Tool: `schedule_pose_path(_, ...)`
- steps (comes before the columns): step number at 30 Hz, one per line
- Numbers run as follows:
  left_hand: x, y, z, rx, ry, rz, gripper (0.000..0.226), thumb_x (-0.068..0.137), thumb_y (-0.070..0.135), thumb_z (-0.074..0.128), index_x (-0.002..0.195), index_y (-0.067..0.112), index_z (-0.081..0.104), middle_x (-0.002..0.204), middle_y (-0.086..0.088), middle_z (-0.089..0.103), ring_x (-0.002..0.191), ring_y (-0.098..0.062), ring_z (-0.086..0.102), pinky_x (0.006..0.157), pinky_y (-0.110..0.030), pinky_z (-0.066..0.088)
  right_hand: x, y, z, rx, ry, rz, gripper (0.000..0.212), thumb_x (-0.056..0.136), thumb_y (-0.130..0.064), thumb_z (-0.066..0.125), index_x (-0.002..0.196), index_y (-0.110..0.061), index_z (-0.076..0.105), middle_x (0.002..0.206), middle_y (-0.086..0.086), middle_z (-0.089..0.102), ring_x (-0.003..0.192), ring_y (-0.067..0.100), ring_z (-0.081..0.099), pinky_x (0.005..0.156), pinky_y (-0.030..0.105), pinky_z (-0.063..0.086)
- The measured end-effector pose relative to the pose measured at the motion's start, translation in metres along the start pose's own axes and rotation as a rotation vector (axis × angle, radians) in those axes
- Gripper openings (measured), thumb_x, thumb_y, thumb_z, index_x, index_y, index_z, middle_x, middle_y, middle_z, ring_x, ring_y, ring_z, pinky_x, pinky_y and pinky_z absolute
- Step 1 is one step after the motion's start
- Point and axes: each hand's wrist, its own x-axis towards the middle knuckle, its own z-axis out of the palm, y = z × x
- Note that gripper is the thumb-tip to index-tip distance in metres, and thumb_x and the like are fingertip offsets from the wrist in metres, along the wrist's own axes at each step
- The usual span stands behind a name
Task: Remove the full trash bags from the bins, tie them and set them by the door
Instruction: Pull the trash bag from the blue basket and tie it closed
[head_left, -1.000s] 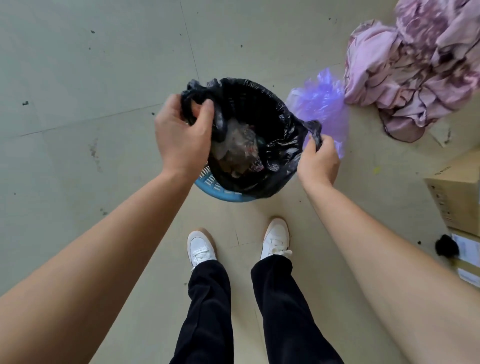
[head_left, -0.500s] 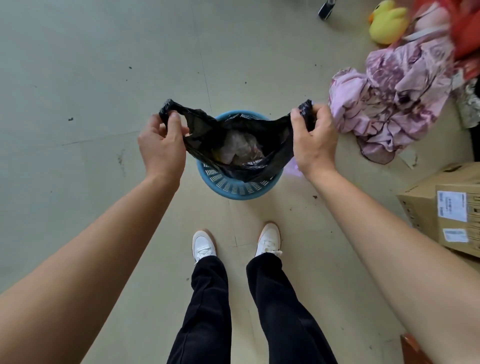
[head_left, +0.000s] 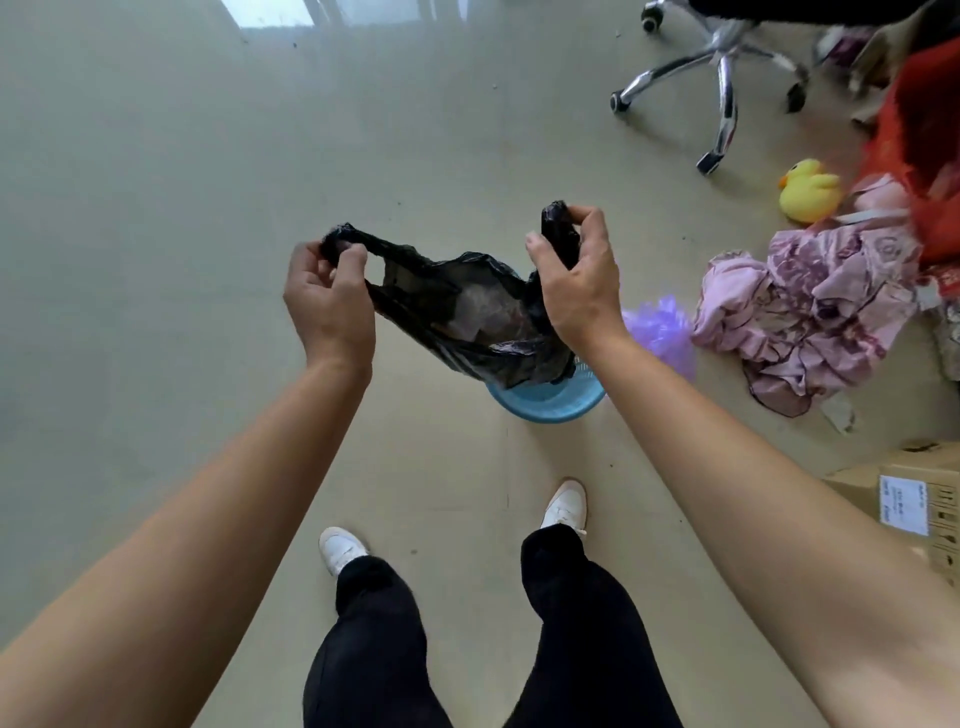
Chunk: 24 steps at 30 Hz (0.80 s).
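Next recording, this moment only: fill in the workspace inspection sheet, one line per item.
Surface: pale grey-green floor, speckled with small dark marks.
Job's things: black plastic trash bag held up over the round blue plastic bin. Its mouth is open and untied, rubbish shows inside, and its bottom is about level with the bin's rim.
Clutter: crumpled purple plastic bag, pink floral cloth heap, yellow plush duck, brown cardboard box with a white label.
Grips: left hand pinches one bag handle; right hand grips the other.
Cables: nothing seen.
Surroundings: chrome wheeled chair base; no door in view.
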Motion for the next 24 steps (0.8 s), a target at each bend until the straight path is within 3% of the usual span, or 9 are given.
schedule_pose_path(4,0.027,-0.013,-0.049,-0.023,0.066,-0.008,0.010,0.088,0.015,0.058,0.083,0.022,0.055,0.081,-0.003,0.052,0.075,-0.014,0.053,0.065,-0.016,0.043,-0.025,-0.009,0.053,-0.036,0.016,0.007,0.020,0.093,-0.029,0.064,0.108,-0.025,0.049,0.080,-0.017,0.054,0.072,-0.004,0.053,0.070,0.017,0.038)
schedule_pose_path(7,0.050,-0.033,-0.096,0.006,0.055,0.002,0.006,0.093,0.009,0.057,0.091,0.014,0.055,0.080,0.001,0.054,0.063,-0.002,0.050,0.061,-0.012,0.040,-0.049,-0.003,0.103,-0.085,0.016,0.035,0.021,0.095,-0.030,0.062,0.110,-0.026,0.048,0.084,-0.018,0.055,0.076,0.000,0.056,0.074,0.022,0.041)
schedule_pose_path(10,0.075,-0.055,-0.145,0.036,-0.090,-0.011,0.011,0.093,0.006,0.056,0.097,0.016,0.056,0.075,0.009,0.055,0.060,0.000,0.051,0.061,-0.015,0.041,-0.068,0.004,0.147,-0.123,0.049,0.048,0.025,0.095,-0.032,0.061,0.116,-0.023,0.051,0.090,-0.018,0.058,0.081,0.011,0.060,0.080,0.030,0.048)
schedule_pose_path(12,0.094,-0.069,-0.178,0.065,-0.198,-0.035,0.016,0.092,0.004,0.057,0.102,0.016,0.057,0.083,0.006,0.061,0.073,-0.004,0.058,0.063,-0.011,0.044,-0.080,0.008,0.176,-0.142,0.066,0.069,0.024,0.095,-0.031,0.060,0.115,-0.022,0.052,0.091,-0.017,0.059,0.086,0.014,0.061,0.085,0.036,0.050)
schedule_pose_path(14,0.115,-0.085,-0.205,0.129,-0.276,-0.023,0.018,0.090,0.009,0.060,0.106,0.017,0.059,0.110,0.000,0.066,0.096,-0.009,0.064,0.078,-0.011,0.047,-0.088,0.014,0.202,-0.140,0.079,0.089,0.020,0.095,-0.029,0.059,0.113,-0.023,0.051,0.093,-0.012,0.062,0.091,0.016,0.062,0.090,0.040,0.051)
schedule_pose_path(16,0.138,-0.106,-0.223,0.274,-0.337,0.041,0.027,0.088,0.015,0.062,0.114,0.017,0.062,0.142,0.000,0.051,0.127,-0.009,0.052,0.096,-0.013,0.041,-0.092,0.027,0.226,-0.129,0.068,0.124,0.021,0.094,-0.032,0.058,0.113,-0.026,0.050,0.103,-0.004,0.067,0.097,0.018,0.064,0.094,0.044,0.050)
schedule_pose_path(17,0.147,-0.117,-0.230,0.329,-0.355,0.062,0.031,0.089,0.014,0.062,0.120,0.016,0.063,0.150,0.002,0.044,0.132,-0.005,0.044,0.098,-0.012,0.038,-0.092,0.036,0.238,-0.127,0.054,0.133,0.024,0.093,-0.034,0.057,0.115,-0.026,0.050,0.108,-0.001,0.067,0.100,0.018,0.064,0.096,0.045,0.050)
schedule_pose_path(21,0.174,-0.175,-0.235,0.382,-0.352,0.165,0.036,0.091,0.013,0.065,0.127,0.015,0.063,0.151,0.002,0.044,0.130,-0.002,0.043,0.102,-0.030,0.045,-0.084,0.084,0.279,-0.164,-0.009,0.088,0.031,0.096,-0.029,0.058,0.125,-0.024,0.049,0.103,-0.010,0.061,0.096,0.015,0.062,0.095,0.042,0.051)
schedule_pose_path(24,0.188,-0.230,-0.227,0.368,-0.284,0.280,0.036,0.089,0.021,0.065,0.125,0.018,0.063,0.142,0.007,0.054,0.121,0.003,0.051,0.099,-0.029,0.047,-0.073,0.131,0.301,-0.184,-0.027,0.020,0.031,0.096,-0.028,0.059,0.125,-0.024,0.050,0.093,-0.019,0.059,0.088,0.009,0.063,0.090,0.038,0.053)
